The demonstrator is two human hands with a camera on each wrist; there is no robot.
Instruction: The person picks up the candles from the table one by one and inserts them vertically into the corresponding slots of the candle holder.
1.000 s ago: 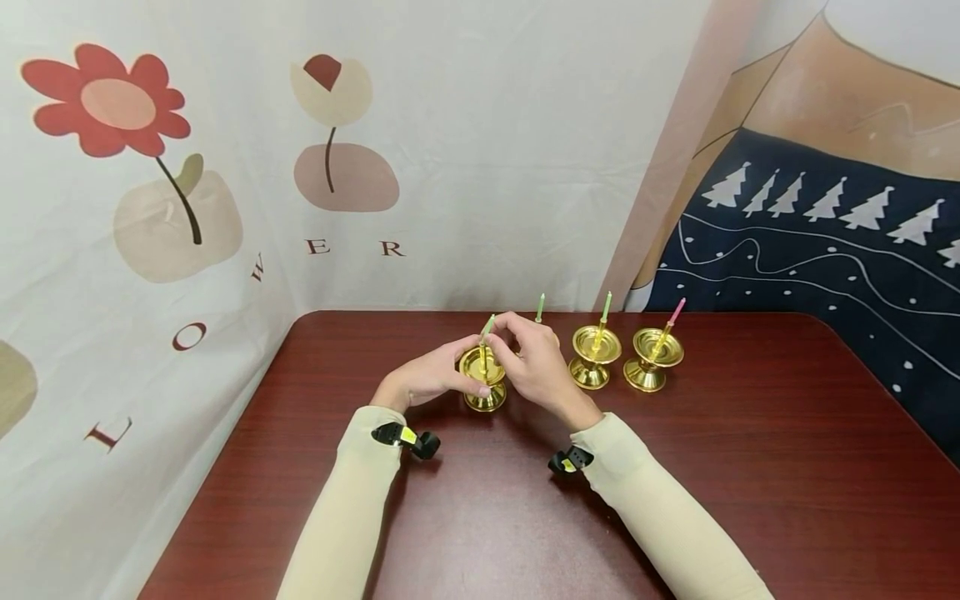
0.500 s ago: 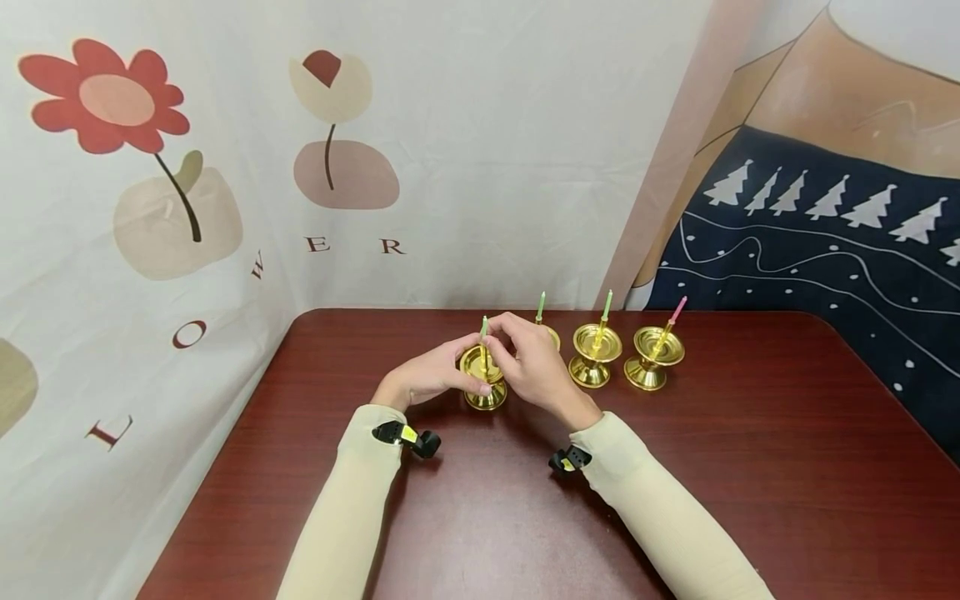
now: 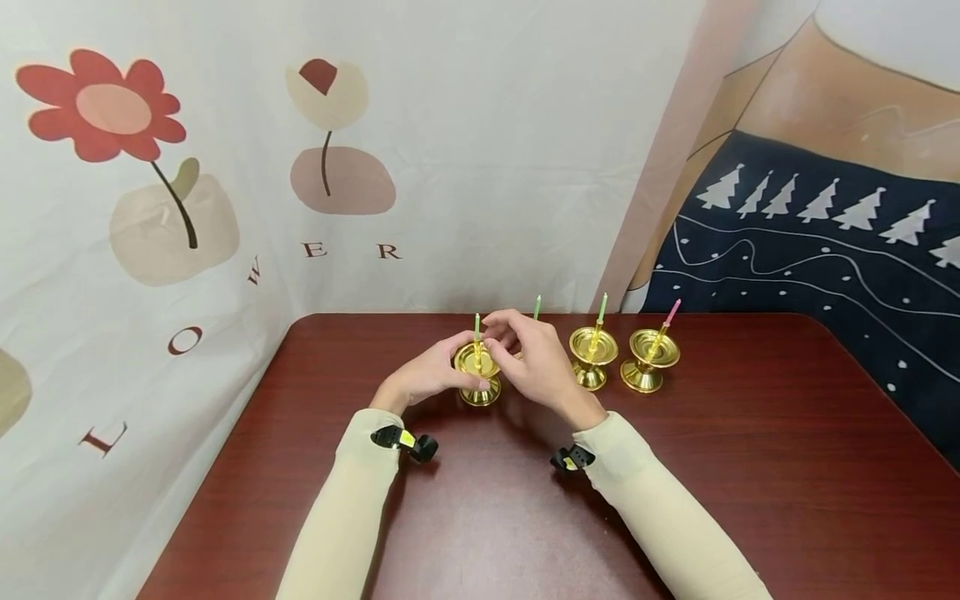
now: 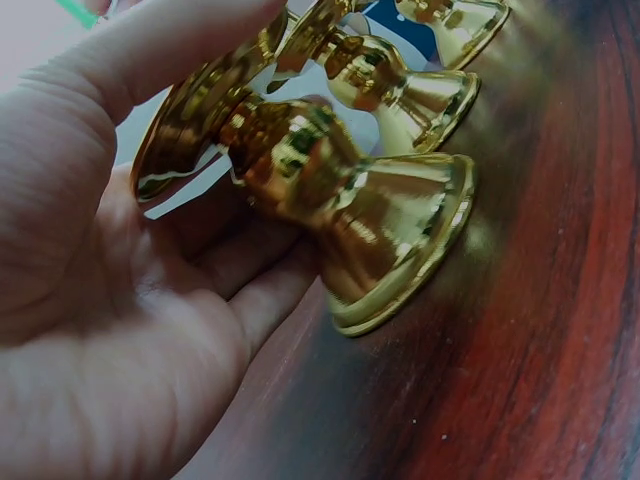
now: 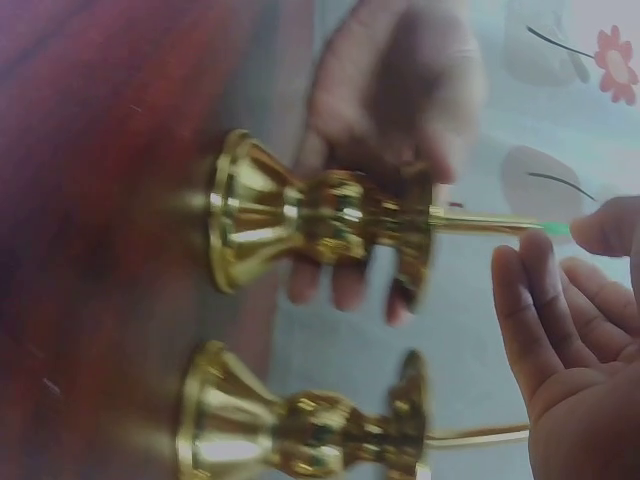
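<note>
A brass-coloured candle holder [image 3: 480, 397] stands on the table with a thin green candle [image 3: 477, 326] upright in its tall socket. My left hand [image 3: 429, 368] grips this holder, its thumb across the front beneath the dish and its fingers behind the stem, as the left wrist view shows. Close to the candle's right side is my right hand [image 3: 536, 358], thumb and index finger spread a little apart. Seen from the right wrist, the right fingertips [image 5: 538, 250] are right at the green candle where it meets the socket, and the thumb overlaps the candle's upper part.
Behind the right hand another green candle [image 3: 537, 306] shows, its holder mostly hidden. To the right stand a holder [image 3: 592, 375] with a green candle and a holder [image 3: 642, 379] with a pink one. A printed cloth [image 3: 480, 167] hangs behind the dark red table [image 3: 495, 517].
The green candle between my hands has gone from tilted right to upright. My right index finger and thumb have loosened and parted from it slightly. The left hand keeps its grip.
</note>
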